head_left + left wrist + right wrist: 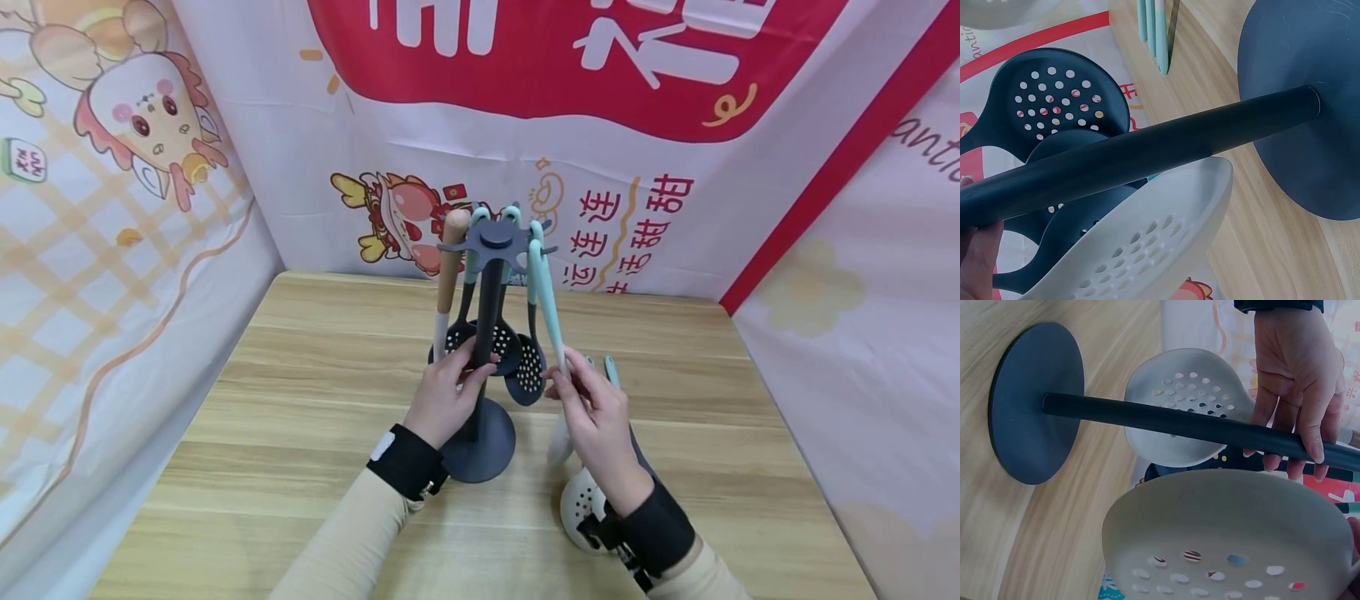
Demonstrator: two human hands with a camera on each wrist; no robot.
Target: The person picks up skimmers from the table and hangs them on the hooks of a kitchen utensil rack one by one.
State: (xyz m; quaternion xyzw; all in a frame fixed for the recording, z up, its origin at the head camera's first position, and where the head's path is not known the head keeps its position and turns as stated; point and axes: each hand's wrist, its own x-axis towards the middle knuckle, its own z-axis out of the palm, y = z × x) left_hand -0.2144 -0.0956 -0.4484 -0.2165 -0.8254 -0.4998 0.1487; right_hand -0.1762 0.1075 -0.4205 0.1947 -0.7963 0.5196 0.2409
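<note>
In the head view, a dark utensil stand [498, 234] has a round base [487, 454] on the table. My left hand [444, 396] grips its upright pole [1147, 149] with fingers and thumb. My right hand [596, 408] pinches a skimmer with a mint handle [546, 300], whose top end is right at the stand's right-hand hooks. The pale perforated head of this skimmer [1229, 519] fills the lower right wrist view. Black skimmers [526, 371] with mint handles hang from the stand, beside a white skimmer [1166, 219] with a wooden handle [450, 267].
On the table right of the stand lie more utensils, partly hidden by my right arm: a pale perforated head [579, 504] and mint handles [1154, 34]. The wooden tabletop [300, 375] meets printed cloth walls [487, 133] at the back and sides.
</note>
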